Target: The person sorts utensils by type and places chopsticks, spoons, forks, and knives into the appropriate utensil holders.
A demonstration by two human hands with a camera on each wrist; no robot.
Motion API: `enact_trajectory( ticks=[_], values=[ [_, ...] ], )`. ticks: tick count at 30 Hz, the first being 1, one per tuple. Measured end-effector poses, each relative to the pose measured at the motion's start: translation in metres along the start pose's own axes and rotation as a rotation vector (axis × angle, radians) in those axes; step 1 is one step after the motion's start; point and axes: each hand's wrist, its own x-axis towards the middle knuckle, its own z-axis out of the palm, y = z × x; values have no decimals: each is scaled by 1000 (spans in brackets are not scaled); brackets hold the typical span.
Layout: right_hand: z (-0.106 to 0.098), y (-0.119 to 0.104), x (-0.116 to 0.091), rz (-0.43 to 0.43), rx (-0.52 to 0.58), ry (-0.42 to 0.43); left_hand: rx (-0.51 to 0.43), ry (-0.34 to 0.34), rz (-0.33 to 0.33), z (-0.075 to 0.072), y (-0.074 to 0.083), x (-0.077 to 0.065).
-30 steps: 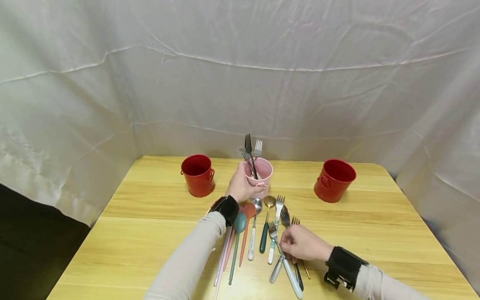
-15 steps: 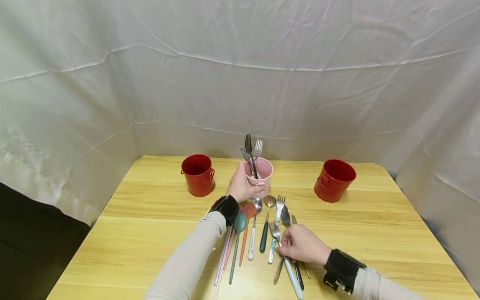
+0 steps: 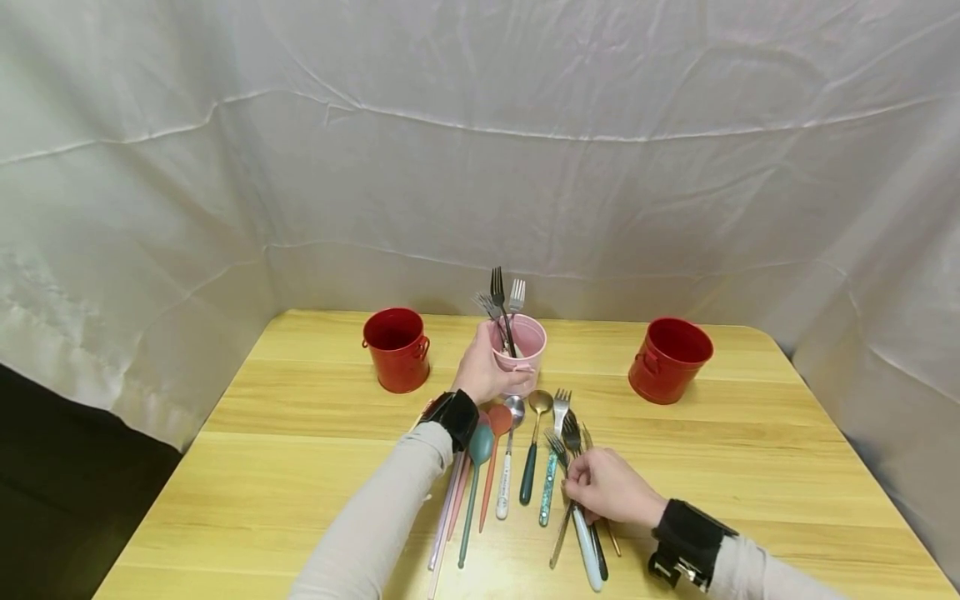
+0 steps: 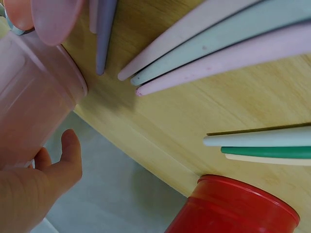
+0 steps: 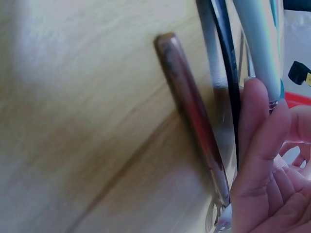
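My left hand grips the pink bucket at the back middle of the table, thumb across its front. Several forks stand in it tines up, among them a black fork. My right hand pinches a fork with a light blue handle; in the right wrist view fingertips close on the neck below that handle. Under and beside this hand lie a black fork and a gold-ended utensil, partly covered. A fork with a teal handle lies just left.
Red buckets stand at the back left and back right. Left of the forks lie a green-handled spoon, a white-handled spoon, an orange spoon, a teal spoon and chopsticks, partly under my left forearm.
The light blue fork has turned and shifted slightly under my right fingers, and the silver utensil beneath it swung more upright. My left hand and the pink bucket have stayed put.
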Motion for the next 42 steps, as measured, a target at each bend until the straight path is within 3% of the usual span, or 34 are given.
enact_trajectory(
  ticks=[5,15,32,42],
  values=[
    [-4,-1,0,23,93,-25,9,2,-11,-1,2,-2],
    [-11,-5,3,20,172,-12,7,-2,-18,-1,5,-4],
    [-35,-19,27,-73,179,200,-3,-5,-9,-1,4,-4],
    [-60,-40,46,-119,181,291,0,-3,6,-1,3,-4]
  ],
)
